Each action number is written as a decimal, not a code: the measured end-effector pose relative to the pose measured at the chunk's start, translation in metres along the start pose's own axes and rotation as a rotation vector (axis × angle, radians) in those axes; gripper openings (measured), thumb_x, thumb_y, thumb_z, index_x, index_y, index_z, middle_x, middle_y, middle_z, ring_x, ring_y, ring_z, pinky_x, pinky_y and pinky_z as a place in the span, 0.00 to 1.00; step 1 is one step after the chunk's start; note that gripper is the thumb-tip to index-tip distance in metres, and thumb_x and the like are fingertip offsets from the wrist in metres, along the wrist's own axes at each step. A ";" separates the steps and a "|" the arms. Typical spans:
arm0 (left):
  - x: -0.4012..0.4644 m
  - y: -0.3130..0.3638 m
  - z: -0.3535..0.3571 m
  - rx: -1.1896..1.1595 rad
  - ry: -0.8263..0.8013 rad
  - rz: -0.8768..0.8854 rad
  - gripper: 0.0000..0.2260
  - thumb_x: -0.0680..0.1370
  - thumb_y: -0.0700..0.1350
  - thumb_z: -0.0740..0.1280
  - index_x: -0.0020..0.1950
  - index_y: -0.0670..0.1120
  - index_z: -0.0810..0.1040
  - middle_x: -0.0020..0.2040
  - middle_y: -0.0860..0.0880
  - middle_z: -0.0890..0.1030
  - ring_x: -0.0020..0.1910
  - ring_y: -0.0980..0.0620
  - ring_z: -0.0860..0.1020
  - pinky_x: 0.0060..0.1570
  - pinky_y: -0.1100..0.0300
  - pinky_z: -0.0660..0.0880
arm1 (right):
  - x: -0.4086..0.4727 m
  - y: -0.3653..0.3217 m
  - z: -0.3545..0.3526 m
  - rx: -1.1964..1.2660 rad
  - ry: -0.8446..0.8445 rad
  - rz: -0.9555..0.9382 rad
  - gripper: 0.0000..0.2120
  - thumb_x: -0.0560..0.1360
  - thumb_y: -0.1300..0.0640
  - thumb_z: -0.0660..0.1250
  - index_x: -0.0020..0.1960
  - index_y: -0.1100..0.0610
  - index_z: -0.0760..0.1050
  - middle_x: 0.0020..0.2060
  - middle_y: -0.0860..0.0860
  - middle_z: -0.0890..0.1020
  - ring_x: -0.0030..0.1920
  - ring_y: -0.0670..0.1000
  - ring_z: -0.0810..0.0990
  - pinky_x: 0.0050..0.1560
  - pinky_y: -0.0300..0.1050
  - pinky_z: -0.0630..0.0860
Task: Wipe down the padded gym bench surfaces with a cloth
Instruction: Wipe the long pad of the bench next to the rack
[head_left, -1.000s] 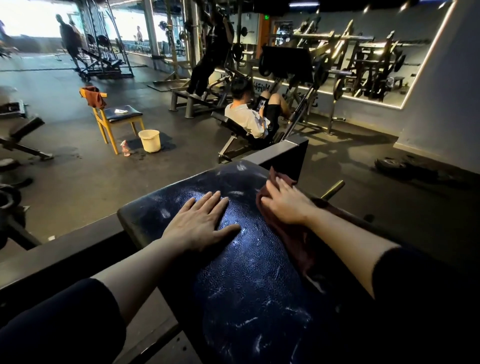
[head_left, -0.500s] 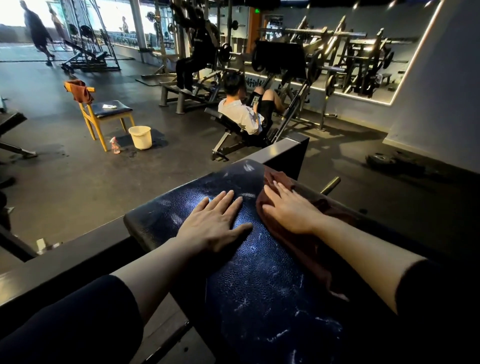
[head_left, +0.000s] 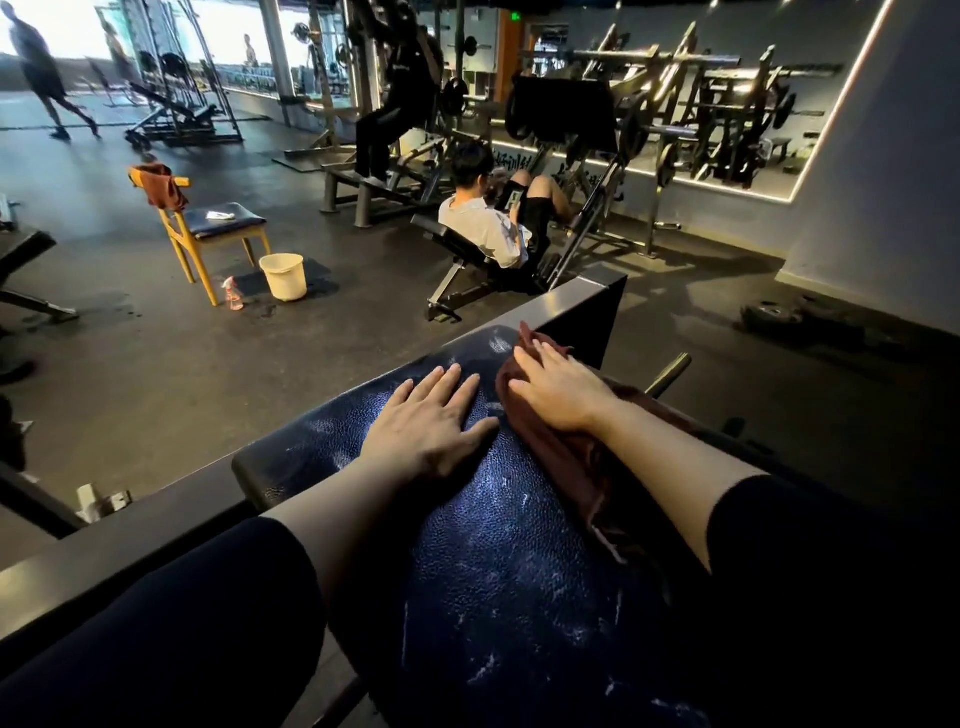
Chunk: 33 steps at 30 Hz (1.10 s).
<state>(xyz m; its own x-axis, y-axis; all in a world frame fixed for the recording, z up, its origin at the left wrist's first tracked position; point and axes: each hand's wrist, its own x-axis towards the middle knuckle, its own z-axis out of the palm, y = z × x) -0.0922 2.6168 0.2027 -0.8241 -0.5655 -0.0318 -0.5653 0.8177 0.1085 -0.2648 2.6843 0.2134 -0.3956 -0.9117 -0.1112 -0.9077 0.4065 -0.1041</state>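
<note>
My left hand (head_left: 434, 421) lies flat on the dark blue, textured padded bench pad (head_left: 498, 561), fingers straight and spread, gripping nothing. My right hand (head_left: 558, 389) presses the dark red cloth (head_left: 566, 457) with straight fingers near the pad's far right corner; the cloth trails back along the right edge under my forearm. Beyond, on the floor, a wooden chair (head_left: 208, 234) stands beside 1 cream plastic bucket (head_left: 283, 276) and a small spray bottle (head_left: 234, 293).

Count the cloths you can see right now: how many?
3: the dark red cloth under the right hand on the bench pad, a brown one draped over the chair back, a small white one on the chair seat. Others may be hidden.
</note>
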 end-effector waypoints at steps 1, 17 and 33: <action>0.002 0.000 0.000 0.007 -0.008 -0.007 0.31 0.79 0.66 0.44 0.78 0.53 0.44 0.79 0.52 0.43 0.77 0.55 0.41 0.75 0.54 0.40 | -0.012 0.002 0.001 0.008 -0.006 -0.051 0.28 0.82 0.45 0.48 0.78 0.53 0.45 0.78 0.56 0.46 0.77 0.50 0.43 0.75 0.49 0.43; 0.010 -0.006 -0.004 -0.008 -0.109 0.030 0.36 0.77 0.69 0.47 0.78 0.52 0.42 0.79 0.50 0.42 0.77 0.54 0.41 0.75 0.53 0.39 | -0.038 -0.001 0.010 -0.025 -0.009 -0.091 0.29 0.82 0.44 0.48 0.78 0.53 0.44 0.78 0.55 0.45 0.77 0.50 0.43 0.76 0.49 0.44; -0.027 -0.089 -0.003 -0.019 0.062 0.265 0.50 0.60 0.79 0.28 0.78 0.59 0.48 0.78 0.57 0.48 0.76 0.59 0.43 0.74 0.57 0.40 | -0.040 -0.029 0.008 -0.006 -0.007 0.021 0.28 0.82 0.45 0.48 0.78 0.53 0.44 0.78 0.53 0.46 0.77 0.48 0.42 0.76 0.47 0.43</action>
<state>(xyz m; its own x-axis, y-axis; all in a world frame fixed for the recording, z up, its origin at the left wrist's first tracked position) -0.0199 2.5592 0.1966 -0.9392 -0.3379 0.0614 -0.3288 0.9364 0.1230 -0.2215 2.7092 0.2125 -0.4134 -0.9025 -0.1204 -0.9001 0.4251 -0.0958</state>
